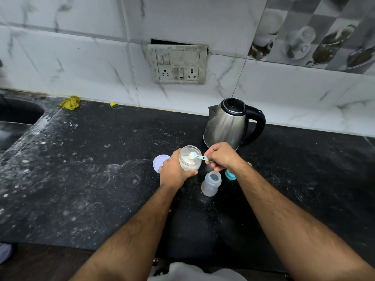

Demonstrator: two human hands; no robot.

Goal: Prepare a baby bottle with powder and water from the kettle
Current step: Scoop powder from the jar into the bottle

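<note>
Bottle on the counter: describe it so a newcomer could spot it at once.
Start at the steel kettle against the tiled wall, then come toward the camera past both hands. The baby bottle stands open on the black counter, just below the right hand. Unlike the powder jar in the left hand, it is frosted, empty and unheld.

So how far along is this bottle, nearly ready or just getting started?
Early to midway. Done: the powder jar is open, its lid set on the counter, and the baby bottle stands uncapped, its blue cap beside it. In hand: the left hand steadies the jar while the right hand lifts a heaped scoop. Left: powder into the bottle, water from the kettle, then capping.
</note>
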